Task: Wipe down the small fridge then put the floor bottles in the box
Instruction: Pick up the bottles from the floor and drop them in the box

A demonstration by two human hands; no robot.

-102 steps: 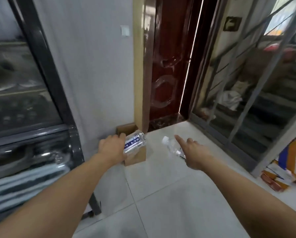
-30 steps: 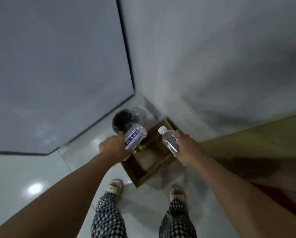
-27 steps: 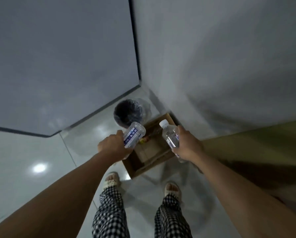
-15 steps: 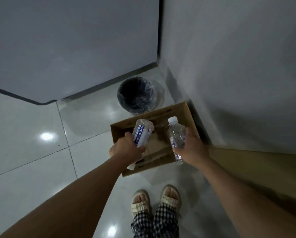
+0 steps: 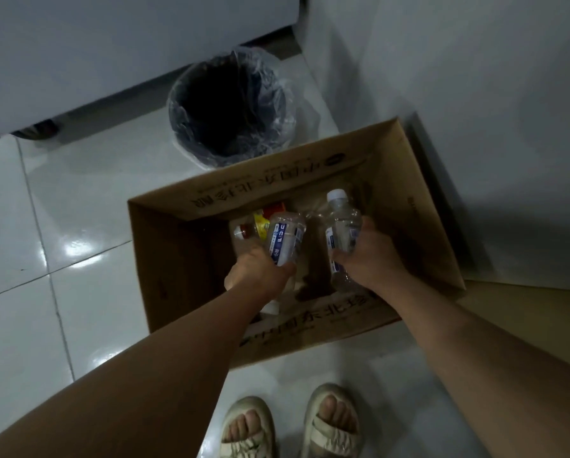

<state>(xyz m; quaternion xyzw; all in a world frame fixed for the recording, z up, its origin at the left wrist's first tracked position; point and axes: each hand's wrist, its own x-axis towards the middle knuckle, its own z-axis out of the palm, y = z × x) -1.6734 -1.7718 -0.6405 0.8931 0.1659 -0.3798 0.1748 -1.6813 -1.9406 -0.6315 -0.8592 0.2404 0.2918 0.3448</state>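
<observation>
An open brown cardboard box (image 5: 184, 259) sits on the floor against the wall. Both my hands are down inside its opening. My left hand (image 5: 257, 272) grips a clear plastic bottle with a blue-and-white label (image 5: 285, 238), its base pointing away from me. My right hand (image 5: 369, 259) grips a second clear bottle (image 5: 341, 223) with a white cap at the far end. Another bottle with a red and yellow label (image 5: 255, 226) lies at the bottom of the box, partly hidden by my left hand's bottle.
A dark bin lined with a clear plastic bag (image 5: 230, 107) stands just beyond the box. A white appliance or cabinet front (image 5: 111, 44) rises at the top left. The wall (image 5: 475, 110) runs along the right. My sandalled feet (image 5: 290, 424) stand on glossy white tiles.
My view has tilted down and closed in on the box. Both hands have lowered their bottles from above the box's rim into its opening.
</observation>
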